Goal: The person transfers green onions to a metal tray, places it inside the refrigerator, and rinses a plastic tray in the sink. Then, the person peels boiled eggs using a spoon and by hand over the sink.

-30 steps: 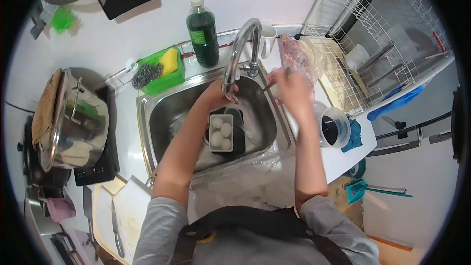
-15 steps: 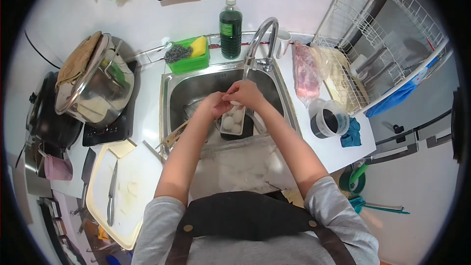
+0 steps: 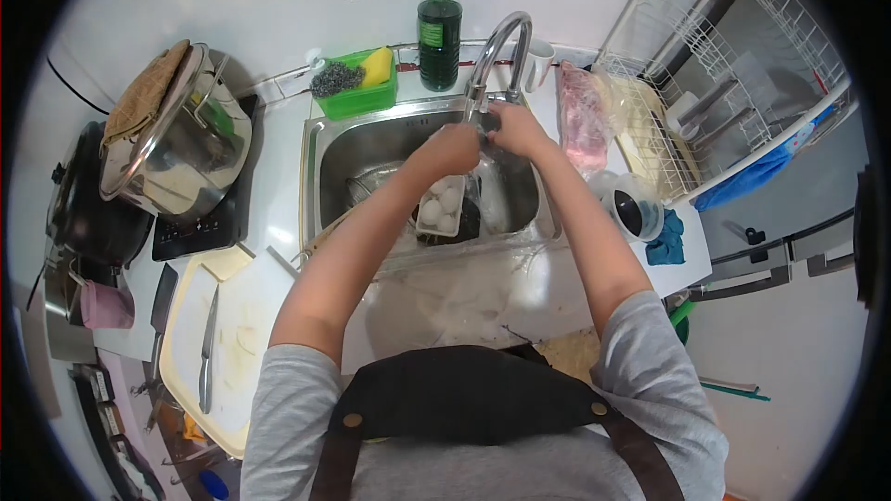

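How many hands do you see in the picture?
2. The left hand is over the sink; the right hand is to its right, close to the tap. No other hands show.

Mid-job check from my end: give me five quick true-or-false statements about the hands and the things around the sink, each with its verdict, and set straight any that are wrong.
1. The white tray in the sink holds eggs. True.
2. The left hand and right hand are both over the cooking pot. False: both are above the sink, close to the faucet.
3. The yellow sponge is in the green basket. True.
4. The bottle of green liquid stands to the right of the faucet. False: in this view it stands to the left.
5. The knife lies to the left of the sink. True.
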Demonstrator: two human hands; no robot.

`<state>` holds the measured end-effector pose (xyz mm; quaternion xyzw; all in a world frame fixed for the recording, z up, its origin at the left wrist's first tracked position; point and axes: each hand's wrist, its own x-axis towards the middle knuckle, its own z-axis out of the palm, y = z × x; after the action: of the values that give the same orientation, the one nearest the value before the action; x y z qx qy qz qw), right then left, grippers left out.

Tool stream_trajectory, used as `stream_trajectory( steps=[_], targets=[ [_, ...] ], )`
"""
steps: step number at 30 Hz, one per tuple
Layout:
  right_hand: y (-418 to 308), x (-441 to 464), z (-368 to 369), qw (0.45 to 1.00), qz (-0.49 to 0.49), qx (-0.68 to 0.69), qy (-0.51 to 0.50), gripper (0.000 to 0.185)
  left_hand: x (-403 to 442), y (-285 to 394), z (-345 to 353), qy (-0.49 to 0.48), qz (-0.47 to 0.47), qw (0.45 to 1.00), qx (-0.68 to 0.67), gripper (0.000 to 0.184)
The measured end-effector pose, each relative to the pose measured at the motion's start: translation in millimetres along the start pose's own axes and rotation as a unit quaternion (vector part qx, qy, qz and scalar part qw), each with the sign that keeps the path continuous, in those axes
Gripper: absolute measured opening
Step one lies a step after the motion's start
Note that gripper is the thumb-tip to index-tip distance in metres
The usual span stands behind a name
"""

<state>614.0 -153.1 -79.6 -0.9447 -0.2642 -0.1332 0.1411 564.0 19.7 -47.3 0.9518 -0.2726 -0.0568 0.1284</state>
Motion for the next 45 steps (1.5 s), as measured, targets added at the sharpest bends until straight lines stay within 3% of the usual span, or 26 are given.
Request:
stream_trajectory(
  steps=[3,4,8,9,11,12,14,15,17,20,22,25,27,28,29,33,35,39,43,45],
  targets=[
    [-12.6,-2.5,3.7,0.988,0.048,-0.038,-0.144,0.048,-5.9,-13.4,-10.3,0.027,0.058,0.997,0.044,0.032],
    [-11.6,-5.6,23.8,0.995,0.026,-0.071,-0.07,0.049,-15.2,-16.0,-19.6,0.043,0.026,0.998,-0.026,0.031],
    [-13.9,-10.6,56.9,0.976,0.14,-0.061,-0.158,0.054,-49.3,-28.4,-13.6,0.106,-0.09,0.958,-0.25,0.032],
    [-7.0,-9.0,70.2,0.982,0.138,-0.045,-0.122,0.054,-53.6,-32.8,0.7,0.121,-0.118,0.941,-0.294,0.033],
    [6.8,-6.3,92.3,0.989,0.134,-0.012,-0.054,0.056,-66.6,-39.1,32.5,0.074,-0.185,0.926,-0.319,0.034],
    [4.5,-1.3,82.5,0.962,0.213,0.116,-0.122,0.053,-74.8,-41.0,46.1,0.05,-0.219,0.916,-0.332,0.035],
    [-11.0,11.4,48.1,0.829,0.353,0.357,-0.244,0.049,-92.4,-43.8,64.0,0.095,-0.225,0.929,-0.278,0.035],
    [-12.7,6.3,57.2,0.737,0.361,0.531,-0.209,0.046,-97.1,-43.4,68.2,0.118,-0.226,0.934,-0.249,0.036],
    [-18.2,-20.2,81.3,0.471,0.339,0.807,-0.113,0.042,-113.0,-16.1,28.2,0.186,-0.239,0.899,-0.318,0.037],
    [-57.3,-49.0,69.3,0.419,0.26,0.87,-0.006,0.038,-122.7,10.1,-5.5,0.292,-0.216,0.845,-0.394,0.038],
    [-78.5,-61.1,53.1,0.423,0.24,0.873,0.014,0.037,-119.4,17.4,6.5,0.392,-0.152,0.816,-0.396,0.036],
    [-93.8,-68.3,39.7,0.411,0.253,0.874,0.048,0.036,-120.3,22.0,37.3,0.247,-0.117,0.927,-0.256,0.035],
    [-92.3,-71.8,37.2,0.413,0.25,0.874,0.055,0.037,-123.6,30.1,39.4,0.284,-0.132,0.893,-0.324,0.032],
    [-92.9,-76.7,28.1,0.453,0.236,0.859,0.032,0.036,-124.7,34.0,36.9,0.308,-0.135,0.872,-0.354,0.032],
    [-92.7,-79.3,26.4,0.451,0.24,0.859,0.043,0.036,-125.7,37.9,35.4,0.332,-0.139,0.85,-0.386,0.032],
    [-94.9,-86.2,15.2,0.447,0.222,0.865,0.055,0.036,-133.6,39.2,46.6,0.273,-0.165,0.901,-0.293,0.034],
    [-91.1,-91.1,11.8,0.449,0.191,0.872,0.045,0.035,-135.4,35.1,43.6,0.287,-0.183,0.881,-0.329,0.034],
    [-95.1,-101.1,-9.7,0.533,0.183,0.825,0.038,0.035,-147.5,25.7,38.3,0.299,-0.113,0.881,-0.349,0.039],
    [-104.2,-108.2,-20.0,0.593,0.157,0.787,0.067,0.038,-167.2,48.8,10.3,0.239,-0.125,0.896,-0.353,0.043],
    [-106.8,-109.6,-20.5,0.631,0.147,0.758,0.079,0.039,-170.8,48.3,15.5,0.261,-0.104,0.907,-0.313,0.043]
  ],
)
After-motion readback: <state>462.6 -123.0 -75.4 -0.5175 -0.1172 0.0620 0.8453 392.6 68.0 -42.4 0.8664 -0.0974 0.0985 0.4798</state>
